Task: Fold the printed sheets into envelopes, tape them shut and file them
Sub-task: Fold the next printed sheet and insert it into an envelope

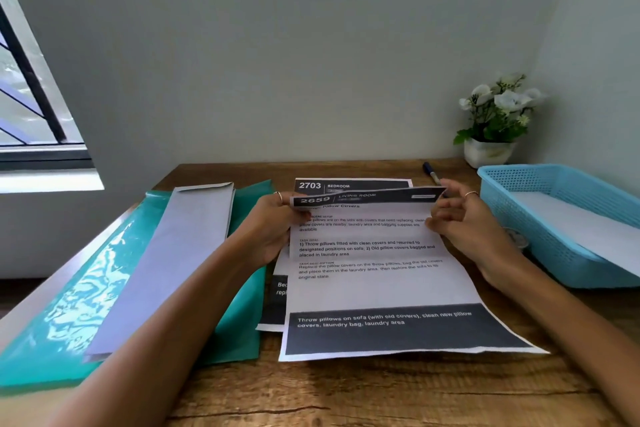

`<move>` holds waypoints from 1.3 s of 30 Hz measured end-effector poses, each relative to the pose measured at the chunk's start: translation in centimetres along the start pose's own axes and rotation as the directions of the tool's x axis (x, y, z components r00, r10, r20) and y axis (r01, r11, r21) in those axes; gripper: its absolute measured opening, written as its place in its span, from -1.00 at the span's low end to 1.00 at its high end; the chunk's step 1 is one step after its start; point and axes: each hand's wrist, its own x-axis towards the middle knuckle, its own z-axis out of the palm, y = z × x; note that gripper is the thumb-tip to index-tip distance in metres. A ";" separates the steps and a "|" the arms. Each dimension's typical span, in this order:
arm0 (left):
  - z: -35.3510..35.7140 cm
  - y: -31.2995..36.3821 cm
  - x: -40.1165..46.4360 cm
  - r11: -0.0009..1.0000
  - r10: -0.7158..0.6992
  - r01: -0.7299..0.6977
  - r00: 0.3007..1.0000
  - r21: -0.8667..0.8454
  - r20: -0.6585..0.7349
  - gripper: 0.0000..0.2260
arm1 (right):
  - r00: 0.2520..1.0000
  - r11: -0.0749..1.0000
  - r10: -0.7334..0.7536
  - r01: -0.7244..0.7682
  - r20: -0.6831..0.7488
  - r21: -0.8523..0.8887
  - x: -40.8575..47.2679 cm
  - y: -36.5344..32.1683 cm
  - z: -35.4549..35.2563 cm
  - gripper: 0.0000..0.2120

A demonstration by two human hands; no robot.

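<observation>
A printed sheet headed 2659 (374, 288) lies on the wooden table (346, 392) with its top edge lifted off the surface. My left hand (273, 222) pinches the sheet's upper left corner. My right hand (460, 218) pinches the upper right corner. Under it lies another printed sheet headed 2703 (349, 184), mostly covered. To the left, a long white envelope (166, 267) rests on a green plastic folder (69, 315).
A blue plastic basket (568, 229) holding white paper stands at the right. A pen (431, 173) lies behind the sheets. A potted plant with white flowers (495, 121) stands in the back right corner. A window is at the far left.
</observation>
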 end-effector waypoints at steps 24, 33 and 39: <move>0.7 -0.4 -0.4 0.790 0.317 -0.412 0.908 0.454 0.272 -0.70 | 0.818 0.738 -0.214 0.494 0.534 -0.460 1.4 -4.3 3.2 -0.74; 1.2 1.3 -0.9 0.924 0.030 -0.128 0.963 0.359 0.267 -0.73 | 0.824 0.818 -0.206 0.441 0.527 -0.370 2.1 -3.6 3.8 -0.95; 2.1 0.0 -0.1 0.616 0.237 -0.310 0.950 0.724 0.206 -0.81 | 0.827 0.809 -0.263 0.470 0.497 -0.354 2.4 -3.8 4.3 -0.91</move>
